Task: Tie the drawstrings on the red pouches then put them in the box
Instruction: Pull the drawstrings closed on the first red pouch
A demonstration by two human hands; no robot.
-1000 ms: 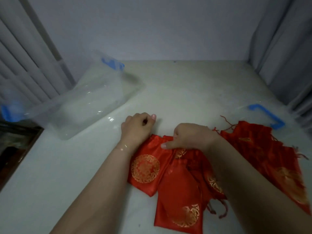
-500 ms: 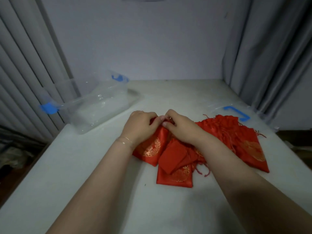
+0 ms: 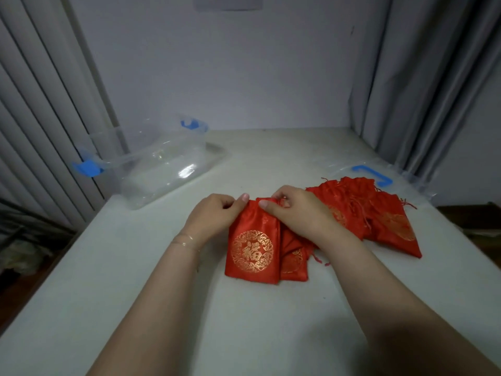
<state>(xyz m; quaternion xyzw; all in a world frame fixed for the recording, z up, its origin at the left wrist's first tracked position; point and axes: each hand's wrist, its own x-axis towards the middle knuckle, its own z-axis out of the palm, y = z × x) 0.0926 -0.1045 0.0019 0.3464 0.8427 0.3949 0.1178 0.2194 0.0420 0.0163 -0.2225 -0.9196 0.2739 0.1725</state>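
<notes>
A red pouch [image 3: 253,251] with a gold round emblem lies flat on the white table [image 3: 244,321], its mouth pointing away from me. My left hand [image 3: 214,215] pinches the pouch's top left corner. My right hand [image 3: 292,210] pinches the top right part of its mouth, where the drawstring is bunched. A second red pouch [image 3: 294,260] lies partly under it on the right. Several more red pouches [image 3: 379,215] with loose strings are heaped to the right. The clear plastic box [image 3: 162,164] with blue latches stands at the far left, with nothing visible inside.
The clear box lid [image 3: 374,175] with a blue handle lies behind the heap at the right. Grey curtains hang on both sides, and a wall closes the back. The table edge drops off at the left near dark clutter on the floor.
The view has tilted up and back. Both hands have pulled the front pouch out flat, so its gold emblem now faces up.
</notes>
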